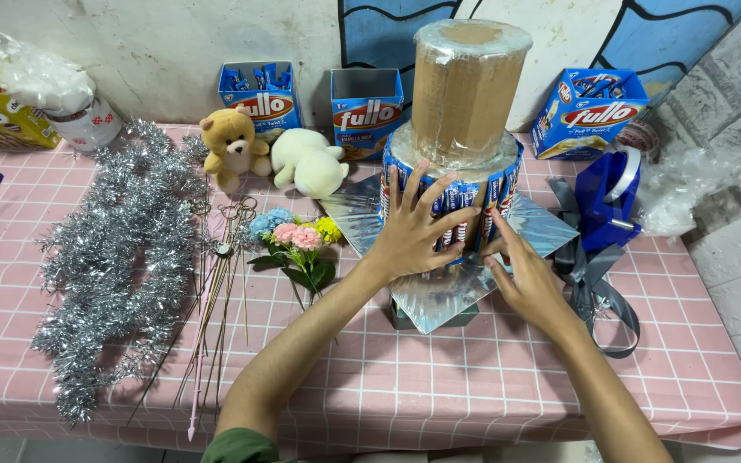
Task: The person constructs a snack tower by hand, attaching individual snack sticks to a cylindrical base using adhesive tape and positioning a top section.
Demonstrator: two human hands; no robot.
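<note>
Right hand point(529, 279) pinches a snack stick point(484, 225) on the tower point(465, 103); left hand point(413, 227) open, pressed flat beside it.

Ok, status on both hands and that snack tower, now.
Left hand flat on snack tower. Right hand at its lower ring. Grey ribbon beside right wrist.

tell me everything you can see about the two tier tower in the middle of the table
The tower stands upright on a shiny silver square base. Its upper tier is a brown cardboard cylinder wrapped in clear film; the wider lower tier is ringed with upright blue snack sticks. The left hand presses flat against the sticks, fingers spread, and the right hand touches the ring's lower right side.
</note>
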